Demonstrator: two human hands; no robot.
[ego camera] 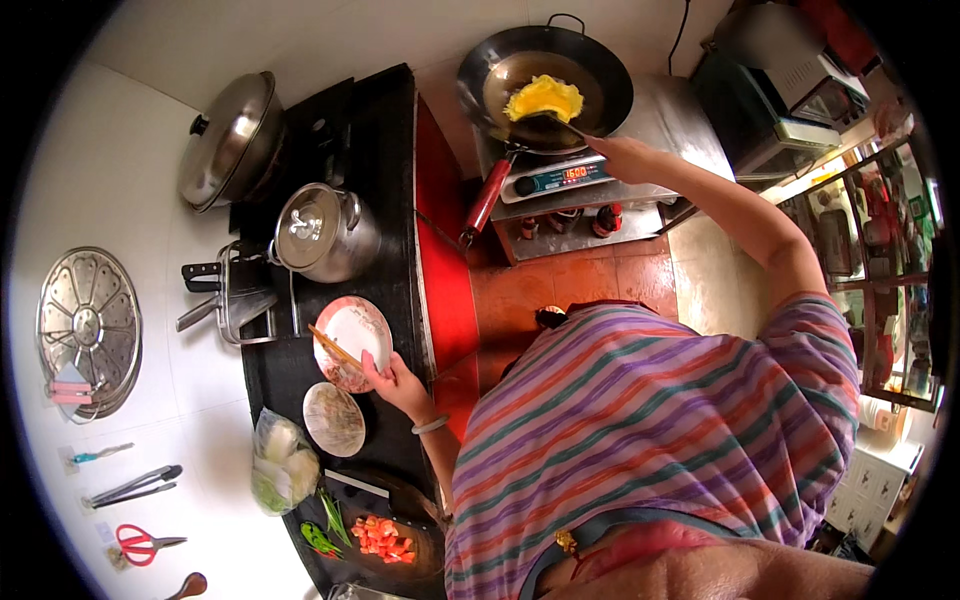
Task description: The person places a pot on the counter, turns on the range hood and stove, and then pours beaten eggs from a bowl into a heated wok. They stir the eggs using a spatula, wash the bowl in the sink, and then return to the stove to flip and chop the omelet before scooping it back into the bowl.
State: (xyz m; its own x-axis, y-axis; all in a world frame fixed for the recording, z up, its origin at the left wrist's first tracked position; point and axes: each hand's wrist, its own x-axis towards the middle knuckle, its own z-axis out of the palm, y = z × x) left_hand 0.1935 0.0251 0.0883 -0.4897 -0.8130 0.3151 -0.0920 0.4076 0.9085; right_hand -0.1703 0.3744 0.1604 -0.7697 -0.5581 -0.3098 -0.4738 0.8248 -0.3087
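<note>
My right hand point(626, 159) grips the handle of a dark spatula point(574, 129), whose blade is at the near edge of yellow cooked egg point(546, 97). The egg lies in oil in a black wok point(611, 94) with a red handle point(491, 196), on an induction cooker point(559, 178). On the left, my left hand point(390, 379) is at the rim of a plate with a pink patterned border point(352, 309). Wooden chopsticks point(337, 347) lie across the plate and reach my left fingers; whether those fingers hold the plate, the chopsticks or both is unclear.
A lidded steel pot point(326, 232) and a knife rack point(223, 300) stand on the black counter point(289, 379). Nearer are a covered dish point(334, 420), bagged cabbage point(282, 465), a knife point(357, 487), and a board with diced tomato point(381, 538), green peppers point(319, 538) and scallions point(334, 516). Bottles point(607, 220) stand below the cooker.
</note>
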